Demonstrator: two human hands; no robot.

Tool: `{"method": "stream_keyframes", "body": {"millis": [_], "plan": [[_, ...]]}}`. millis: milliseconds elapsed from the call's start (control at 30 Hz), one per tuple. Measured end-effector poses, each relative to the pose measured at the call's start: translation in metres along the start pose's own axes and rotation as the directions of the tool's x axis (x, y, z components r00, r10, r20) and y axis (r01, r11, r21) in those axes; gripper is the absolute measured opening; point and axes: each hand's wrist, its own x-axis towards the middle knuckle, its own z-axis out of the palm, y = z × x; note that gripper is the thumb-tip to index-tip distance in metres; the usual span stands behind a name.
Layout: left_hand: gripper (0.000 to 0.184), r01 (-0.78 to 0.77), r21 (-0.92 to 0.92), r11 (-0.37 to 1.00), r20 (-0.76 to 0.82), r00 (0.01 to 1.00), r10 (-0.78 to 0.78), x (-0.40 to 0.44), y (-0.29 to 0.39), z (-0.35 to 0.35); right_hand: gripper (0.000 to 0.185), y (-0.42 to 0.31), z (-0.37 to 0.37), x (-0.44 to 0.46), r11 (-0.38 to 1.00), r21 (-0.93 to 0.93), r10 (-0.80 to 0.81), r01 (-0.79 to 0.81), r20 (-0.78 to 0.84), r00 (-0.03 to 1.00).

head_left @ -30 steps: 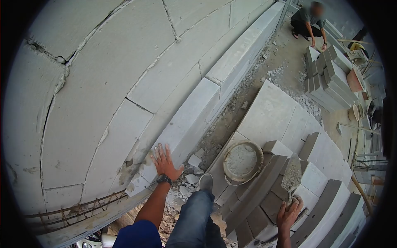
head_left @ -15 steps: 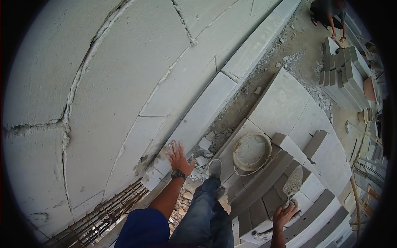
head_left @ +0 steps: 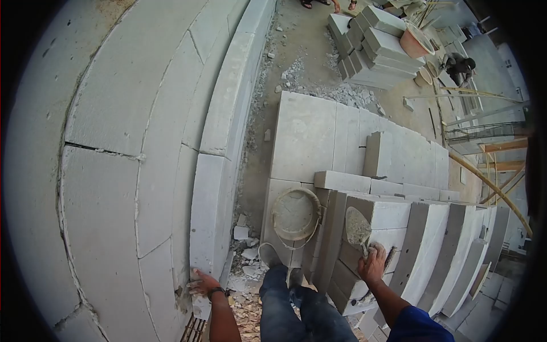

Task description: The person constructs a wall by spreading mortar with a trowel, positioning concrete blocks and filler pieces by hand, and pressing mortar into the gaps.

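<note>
Past my left fingers, a low row of pale grey rectangular blocks (head_left: 212,211) runs forward, its right edge dropping to a strip of dusty brown floor (head_left: 256,148) strewn with chips, where there's room to move. Left of those fingers the tall grey block wall (head_left: 114,199) crowds in. Right of my right fingers, long white block edges (head_left: 436,245) stand up in steps; ahead and left of them sits a round, mortar-crusted bucket (head_left: 293,237).

My left hand (head_left: 205,283) rests on the near end of the low row, fingers parted and angled toward the wall, laid over the block. My right hand (head_left: 372,263) is closed round the handle of a pointed metal trowel (head_left: 357,226), its grey, mortar-coated blade reaching forward and slightly left of my knuckles; I can't tell whether it touches the blocks below.

Half a second ago my left fingers fanned forward; now they've turned wallward. The blade then leaned right, and my view has swung rightward.
</note>
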Motion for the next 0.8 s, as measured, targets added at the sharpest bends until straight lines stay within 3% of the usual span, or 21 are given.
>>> {"method": "stream_keyframes", "body": {"millis": [67,100,167,200,300,333,433,533,633,667,800], "plan": [[0.103,-0.223,0.085,0.971,-0.053,0.972,0.228,-0.017,0.026,0.005,0.045,0.004,0.001,-0.001,1.0,0.013,-0.002,0.002,0.004,1.0],[0.102,-0.464,-0.027,0.885,-0.016,0.886,0.464,-0.026,0.039,0.004,0.044,0.005,0.002,-0.002,1.0,0.021,-0.005,0.004,0.006,1.0],[0.1,-0.808,-0.272,0.523,-0.022,0.548,0.836,-0.052,0.068,0.0,0.044,0.004,0.001,0.002,0.999,0.04,-0.003,0.004,-0.013,1.0],[0.097,-0.894,-0.26,0.364,-0.029,0.385,0.923,-0.067,0.081,-0.01,0.044,0.004,-0.002,0.001,0.999,0.047,-0.008,0.009,-0.016,1.0],[0.097,-0.807,-0.002,0.59,-0.023,0.59,0.807,-0.065,0.102,-0.004,0.043,0.002,-0.003,0.002,0.999,0.037,-0.008,0.008,-0.019,1.0],[0.105,-0.734,0.065,0.676,-0.04,0.675,0.737,-0.053,0.105,0.006,0.043,0.004,-0.001,0.004,0.999,0.037,-0.002,0.003,-0.03,1.0],[0.118,-0.687,0.251,0.682,0.054,0.713,0.699,-0.05,0.104,0.013,0.043,0.007,0.004,-0.001,0.999,0.046,0.008,-0.007,-0.026,1.0],[0.131,-0.703,0.316,0.637,0.046,0.682,0.73,-0.035,0.095,0.026,0.043,-0.001,-0.004,0.003,1.0,0.003,0.021,-0.021,0.007,1.0],[0.138,-0.678,0.326,0.659,0.093,0.717,0.691,-0.048,0.103,0.014,0.043,-0.002,-0.002,0.001,0.999,-0.01,0.037,-0.037,0.009,0.999],[0.144,-0.707,0.28,0.65,0.046,0.686,0.726,-0.05,0.102,0.012,0.043,0.001,0.002,0.0,1.0,0.013,0.026,-0.026,-0.003,1.0],[0.145,-0.68,0.323,0.659,0.089,0.715,0.694,-0.06,0.108,0.002,0.043,-0.003,0.0,-0.001,0.999,0.008,0.046,-0.046,-0.016,0.999]]}}
